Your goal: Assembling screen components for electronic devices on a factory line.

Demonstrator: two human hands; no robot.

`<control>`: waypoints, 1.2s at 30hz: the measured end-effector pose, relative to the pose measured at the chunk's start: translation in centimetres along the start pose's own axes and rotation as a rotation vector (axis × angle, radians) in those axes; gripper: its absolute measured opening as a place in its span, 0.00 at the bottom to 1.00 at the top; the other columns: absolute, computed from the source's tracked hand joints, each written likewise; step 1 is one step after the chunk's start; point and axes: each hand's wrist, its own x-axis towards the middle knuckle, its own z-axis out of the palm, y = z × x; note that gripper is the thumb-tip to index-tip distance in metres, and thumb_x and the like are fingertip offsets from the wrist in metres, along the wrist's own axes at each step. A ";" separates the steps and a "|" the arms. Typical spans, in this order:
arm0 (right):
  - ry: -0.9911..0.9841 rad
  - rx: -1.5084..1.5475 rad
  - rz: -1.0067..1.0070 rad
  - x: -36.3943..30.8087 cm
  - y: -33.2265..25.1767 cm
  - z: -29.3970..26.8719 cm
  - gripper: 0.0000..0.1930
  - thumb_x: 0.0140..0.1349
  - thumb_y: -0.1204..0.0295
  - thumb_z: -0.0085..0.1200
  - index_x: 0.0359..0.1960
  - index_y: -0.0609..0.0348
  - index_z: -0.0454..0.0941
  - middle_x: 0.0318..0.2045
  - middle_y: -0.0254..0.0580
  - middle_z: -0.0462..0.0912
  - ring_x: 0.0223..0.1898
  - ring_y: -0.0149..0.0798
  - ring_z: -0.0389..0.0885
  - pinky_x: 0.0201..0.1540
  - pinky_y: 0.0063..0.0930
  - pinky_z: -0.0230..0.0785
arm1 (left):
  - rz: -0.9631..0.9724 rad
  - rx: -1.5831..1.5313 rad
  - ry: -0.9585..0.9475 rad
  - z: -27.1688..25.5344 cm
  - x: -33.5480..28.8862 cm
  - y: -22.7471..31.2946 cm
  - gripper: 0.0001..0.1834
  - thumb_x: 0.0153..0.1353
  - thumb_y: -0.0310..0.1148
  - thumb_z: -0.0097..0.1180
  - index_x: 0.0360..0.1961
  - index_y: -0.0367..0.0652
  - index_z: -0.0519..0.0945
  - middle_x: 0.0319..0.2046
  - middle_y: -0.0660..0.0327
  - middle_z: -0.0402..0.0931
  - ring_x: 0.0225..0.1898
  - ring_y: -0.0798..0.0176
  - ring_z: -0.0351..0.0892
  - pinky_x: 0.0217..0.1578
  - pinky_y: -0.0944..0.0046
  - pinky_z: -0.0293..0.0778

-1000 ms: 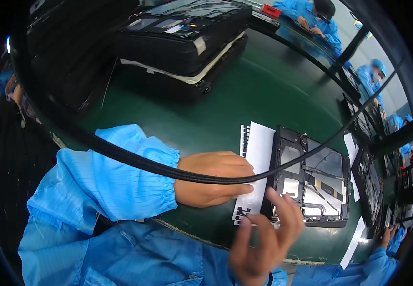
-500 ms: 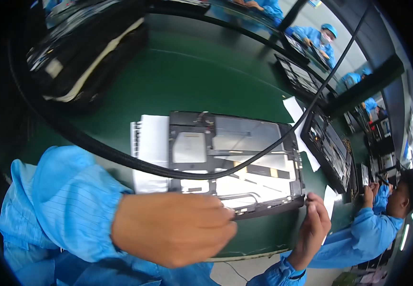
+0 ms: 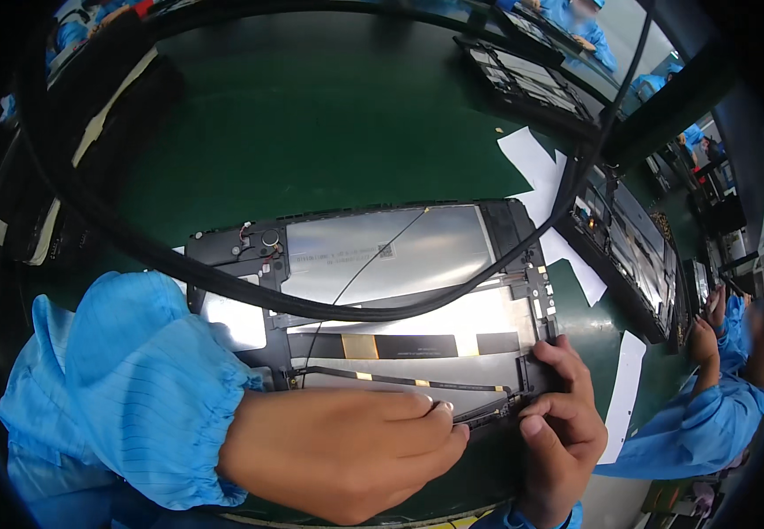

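Both hands meet at the near edge of the black-framed, silver-backed tablet chassis (image 3: 382, 291) lying flat on the green worktop (image 3: 329, 123). My left hand (image 3: 347, 450), fingers pressed together, pins a thin black flex strip (image 3: 479, 416) down, while my right hand (image 3: 563, 423) pinches the frame's corner, apparently steadying it.

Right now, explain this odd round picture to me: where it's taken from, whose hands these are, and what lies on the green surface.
The camera sits on a person's head and looks down through a very wide lens, so straight edges bend and the corners go dark. The two bare hands belong to that person, who wears blue sleeves. The left hand and the right hand meet at the near edge of a flat black frame with a silvery panel, an opened device lying on the green table. Their fingertips pinch a thin part at that edge; what it is I cannot tell. A thick black cable hangs close to the lens. White paper sheets and similar frames lie to the right, where another person works.
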 end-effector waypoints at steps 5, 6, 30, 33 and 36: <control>-0.016 -0.069 -0.012 0.2 0.2 0.4 0.09 0.42 0.69 0.54 0.18 0.64 0.73 0.46 0.56 0.68 0.57 0.53 0.54 0.59 0.44 0.35 | -0.011 0.023 0.016 0.4 -0.3 0.1 0.16 0.44 0.28 0.44 0.31 0.27 0.75 0.38 0.49 0.72 0.37 0.56 0.73 0.39 0.65 0.70; -0.016 -0.068 -0.009 0.2 0.1 0.5 0.09 0.42 0.69 0.54 0.18 0.64 0.73 0.46 0.56 0.68 0.57 0.53 0.54 0.59 0.44 0.35 | 0.002 0.043 0.016 0.3 -0.3 0.0 0.16 0.44 0.29 0.44 0.31 0.26 0.75 0.38 0.49 0.71 0.37 0.56 0.73 0.40 0.64 0.70; -0.096 -0.305 -0.199 1.0 0.9 -1.5 0.10 0.32 0.77 0.59 0.20 0.64 0.74 0.39 0.53 0.72 0.49 0.51 0.65 0.53 0.43 0.53 | -0.204 0.043 0.186 3.8 1.3 0.8 0.22 0.47 0.33 0.43 0.42 0.28 0.69 0.40 0.52 0.70 0.44 0.59 0.69 0.45 0.69 0.64; -0.154 -0.375 -0.261 1.8 0.1 -1.6 0.08 0.37 0.80 0.58 0.24 0.65 0.76 0.40 0.50 0.74 0.44 0.46 0.68 0.48 0.35 0.57 | -0.197 0.041 0.165 3.9 1.3 0.5 0.23 0.48 0.33 0.43 0.43 0.28 0.69 0.40 0.52 0.70 0.45 0.59 0.68 0.45 0.69 0.64; -0.133 -0.379 -0.269 2.0 0.7 -1.3 0.09 0.35 0.80 0.58 0.23 0.64 0.76 0.38 0.49 0.74 0.43 0.47 0.68 0.48 0.37 0.57 | -0.191 0.064 0.166 4.1 1.2 0.3 0.23 0.48 0.33 0.43 0.43 0.28 0.69 0.41 0.52 0.69 0.45 0.59 0.68 0.46 0.68 0.63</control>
